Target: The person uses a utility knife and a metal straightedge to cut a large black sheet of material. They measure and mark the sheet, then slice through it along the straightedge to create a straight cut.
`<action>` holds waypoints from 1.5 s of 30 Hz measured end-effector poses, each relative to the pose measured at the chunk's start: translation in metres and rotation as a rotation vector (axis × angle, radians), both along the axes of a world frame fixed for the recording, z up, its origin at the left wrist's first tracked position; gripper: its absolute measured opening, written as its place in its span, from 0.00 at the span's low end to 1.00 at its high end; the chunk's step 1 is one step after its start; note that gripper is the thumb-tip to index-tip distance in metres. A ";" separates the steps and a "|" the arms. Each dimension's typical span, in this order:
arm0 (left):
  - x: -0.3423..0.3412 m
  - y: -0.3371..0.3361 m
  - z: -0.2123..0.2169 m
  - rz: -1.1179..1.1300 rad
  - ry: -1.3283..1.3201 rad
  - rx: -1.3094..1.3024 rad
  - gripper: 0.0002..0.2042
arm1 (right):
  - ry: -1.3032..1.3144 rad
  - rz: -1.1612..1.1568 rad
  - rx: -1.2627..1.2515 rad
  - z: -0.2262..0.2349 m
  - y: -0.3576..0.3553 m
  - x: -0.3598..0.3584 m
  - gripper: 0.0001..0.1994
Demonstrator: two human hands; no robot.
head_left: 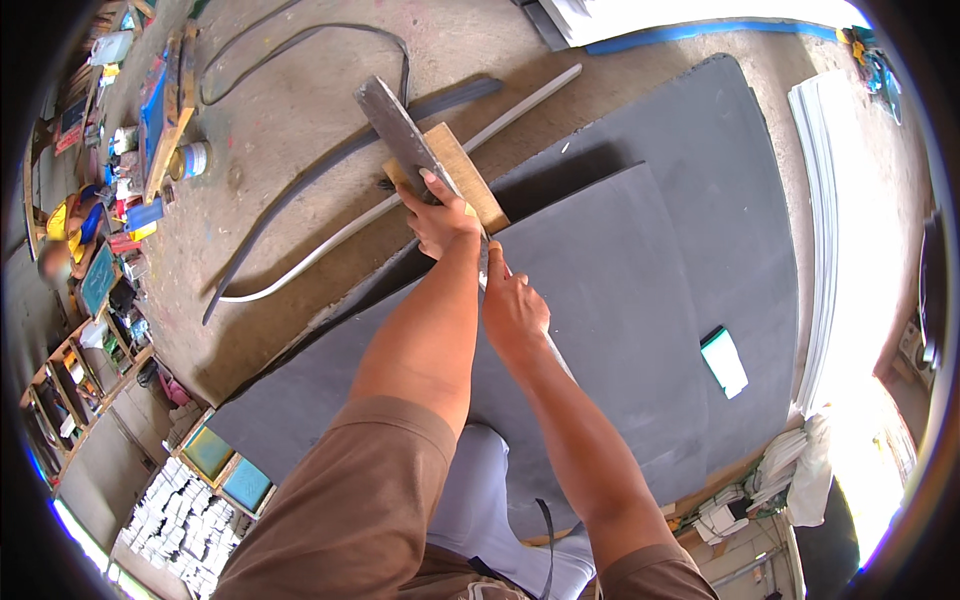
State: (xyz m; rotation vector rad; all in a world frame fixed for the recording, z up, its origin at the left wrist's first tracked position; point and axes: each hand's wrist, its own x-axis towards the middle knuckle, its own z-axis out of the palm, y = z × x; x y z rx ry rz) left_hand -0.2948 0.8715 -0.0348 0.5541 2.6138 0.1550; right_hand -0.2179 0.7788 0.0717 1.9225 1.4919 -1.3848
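1. Centrally, the left hand presses its fingers down flat on a long metal straightedge, pinning it rather than gripping around it.
2. Just at five o'clock from it, the right hand is clenched around something thin held against the straightedge's edge; what it grasps is too hidden to name.
3. Under the straightedge, at twelve o'clock from the left hand, lies a wooden board, touching the upper edge of a dark grey foam sheet.
4. That sheet rests on a larger dark sheet, spreading toward one and three o'clock.
5. At four o'clock from the right hand, a small white and green block lies on the sheet.
6. At ten o'clock, a pale curved strip and a dark strip lie on the concrete floor.
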 end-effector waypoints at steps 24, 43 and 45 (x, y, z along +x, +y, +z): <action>0.002 0.001 0.005 -0.002 -0.028 0.031 0.40 | 0.003 -0.040 -0.041 -0.002 0.013 -0.008 0.36; 0.002 0.003 -0.002 -0.003 0.044 0.009 0.38 | 0.019 0.085 -0.095 0.000 -0.026 0.023 0.38; 0.000 0.001 -0.008 -0.005 0.071 0.022 0.38 | 0.015 0.080 -0.078 -0.001 -0.042 0.029 0.38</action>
